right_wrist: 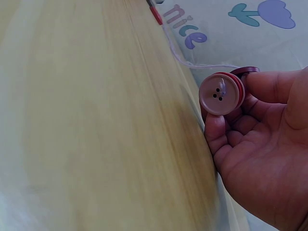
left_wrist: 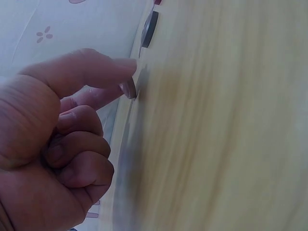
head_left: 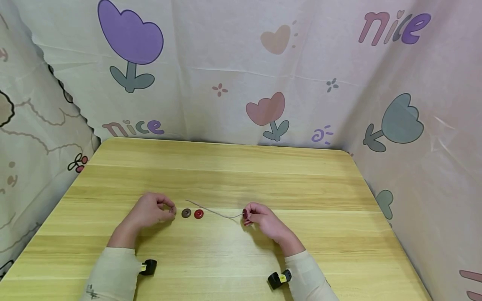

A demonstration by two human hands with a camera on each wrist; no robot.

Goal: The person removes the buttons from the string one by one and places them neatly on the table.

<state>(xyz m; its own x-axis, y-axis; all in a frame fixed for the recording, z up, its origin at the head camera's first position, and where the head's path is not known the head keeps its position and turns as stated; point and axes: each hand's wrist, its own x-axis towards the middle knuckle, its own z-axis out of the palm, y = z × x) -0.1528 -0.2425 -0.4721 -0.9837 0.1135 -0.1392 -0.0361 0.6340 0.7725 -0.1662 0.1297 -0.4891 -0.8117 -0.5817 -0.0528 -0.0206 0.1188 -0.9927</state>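
Head view, left side: my left hand (head_left: 152, 210) is low over the counter (head_left: 211, 175), just left of the two loose buttons.
Head view, middle: brown button (head_left: 186, 213) and red button (head_left: 198, 214) lie flat, side by side with a small gap.
Head view, string: thin pale string (head_left: 211, 210) runs from behind the loose buttons across to my right hand (head_left: 265, 219), which holds the threaded buttons.
Head view, surroundings: patterned cloth (head_left: 214, 42) behind the counter; black device (head_left: 149, 267) at my left sleeve.
Left wrist view, fingers: thumb and index finger pinch a small button (left_wrist: 129, 88), seen nearly edge-on; the other fingers are curled toward the palm.
Left wrist view, contact: held button is close to the counter; cannot tell whether it touches.
Left wrist view, beyond: brown button near the held one, a sliver of red past it.
Right wrist view, fingers: gripping the threaded stack, with pink button (right_wrist: 211, 98) foremost, red behind, dark red button (right_wrist: 246, 71) at the back.
Right wrist view, string: shows on the pink face at the holes; trails off beyond the dark red button toward the loose ones.
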